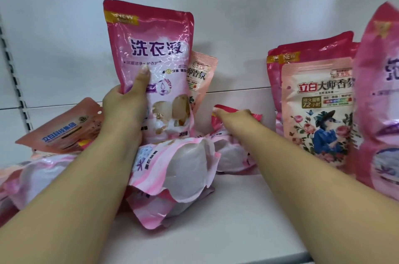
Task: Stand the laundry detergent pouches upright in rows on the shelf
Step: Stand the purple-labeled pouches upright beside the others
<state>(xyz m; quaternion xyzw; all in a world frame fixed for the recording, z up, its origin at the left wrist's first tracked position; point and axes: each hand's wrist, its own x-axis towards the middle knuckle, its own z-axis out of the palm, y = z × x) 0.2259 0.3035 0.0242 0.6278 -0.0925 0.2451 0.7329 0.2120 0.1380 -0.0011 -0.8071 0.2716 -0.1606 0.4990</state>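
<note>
My left hand [126,105] grips a tall pink detergent pouch [155,58] by its lower left edge and holds it upright near the shelf's back wall. A smaller peach pouch [201,73] leans behind it. My right hand [234,116] rests on the top edge of a pink pouch lying flat [233,149]; its fingers are curled on that edge. Several pink pouches lie in a heap [183,168] under my left forearm. At the right, a peach floral pouch [317,112] stands upright in front of other pink ones.
A large pink pouch [380,99] stands close to the camera at the far right, blurred. A peach pouch [64,132] lies tilted at the left. The white shelf [226,220] has a back wall and a slotted upright [15,78] at the left.
</note>
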